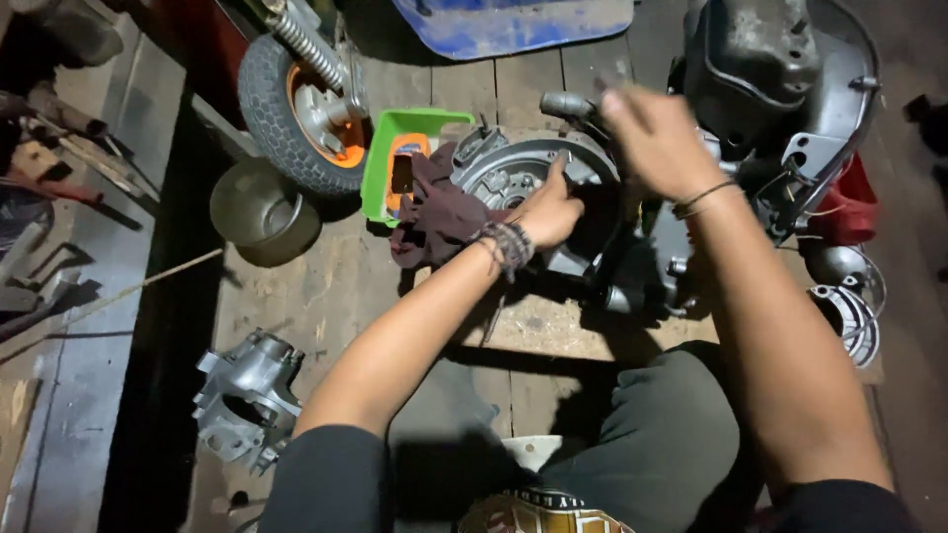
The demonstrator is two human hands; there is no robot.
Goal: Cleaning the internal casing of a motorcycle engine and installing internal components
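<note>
Left hand (549,212): fingers closed on engine casing (523,173) rim, beside dark rag (439,212).
Right hand (657,138): blurred; finger state cannot be told, apparently over the casing.

Both hands (602,178) rest on a grey engine casing (523,168) (dark rag (439,212) beside).

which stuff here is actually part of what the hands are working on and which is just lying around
In hand:
- engine casing, under both hands
- left hand, resting on the casing rim
- right hand, raised over it, blurred
- dark rag, draped against the casing

Lying about:
- small wheel
- green tray
- metal bowl
- loose grey casting
- round cover
</note>
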